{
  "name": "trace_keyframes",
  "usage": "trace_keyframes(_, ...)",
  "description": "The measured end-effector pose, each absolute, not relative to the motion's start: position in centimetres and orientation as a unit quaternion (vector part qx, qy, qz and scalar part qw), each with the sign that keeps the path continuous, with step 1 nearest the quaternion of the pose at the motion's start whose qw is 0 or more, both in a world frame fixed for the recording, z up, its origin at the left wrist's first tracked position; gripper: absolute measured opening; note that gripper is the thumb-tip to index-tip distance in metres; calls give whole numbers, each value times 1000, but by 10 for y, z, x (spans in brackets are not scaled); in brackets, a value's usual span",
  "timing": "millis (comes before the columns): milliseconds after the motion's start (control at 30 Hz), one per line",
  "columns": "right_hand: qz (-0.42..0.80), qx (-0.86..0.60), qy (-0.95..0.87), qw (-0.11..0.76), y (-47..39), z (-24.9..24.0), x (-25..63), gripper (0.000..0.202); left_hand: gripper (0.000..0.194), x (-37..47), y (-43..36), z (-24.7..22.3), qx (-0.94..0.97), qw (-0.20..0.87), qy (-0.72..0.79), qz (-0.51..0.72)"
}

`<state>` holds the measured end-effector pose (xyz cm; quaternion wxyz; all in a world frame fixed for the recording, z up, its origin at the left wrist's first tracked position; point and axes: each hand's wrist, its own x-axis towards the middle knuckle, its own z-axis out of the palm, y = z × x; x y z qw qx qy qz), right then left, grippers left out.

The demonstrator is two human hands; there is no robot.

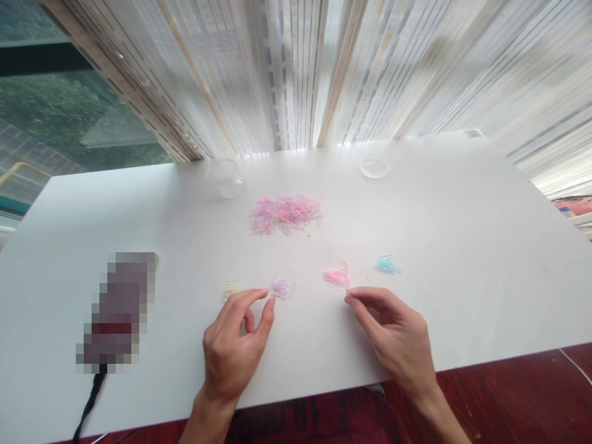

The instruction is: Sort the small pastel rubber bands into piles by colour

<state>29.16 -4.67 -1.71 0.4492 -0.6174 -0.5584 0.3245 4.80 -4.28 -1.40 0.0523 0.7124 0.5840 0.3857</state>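
Observation:
My right hand (398, 333) is closed in a pinch just below a small pile of pink rubber bands (337, 275). A thin pale pink strand, seemingly one rubber band, pokes out from its fingertips. Beside a little heap of lilac rubber bands (280, 287), my left hand (235, 339) has thumb and index finger slightly apart, and nothing shows between them. Pale yellow rubber bands (230, 288) lie behind the left fingers, partly covered by them. Light blue rubber bands (386, 264) form another cluster, off to the right of the pink one.
A large mixed pile of pastel rubber bands (287, 213) lies farther back on the white table (485, 246). Behind it stand a clear round container (225, 179) and a clear lid (374, 168). At left is a blurred-out device (121, 302) with a black cable (92, 394).

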Motion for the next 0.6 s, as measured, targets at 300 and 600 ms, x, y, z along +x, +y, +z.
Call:
trace_keyframes(300, 401, -537, -593, 447, -45, -17, 256, 8, 20, 67, -47, -22, 728, 242, 498, 404)
trace_keyframes(600, 434, -508, -609, 428, -44, -19, 253, 12, 20, 63, -49, -28, 691, 302, 502, 424)
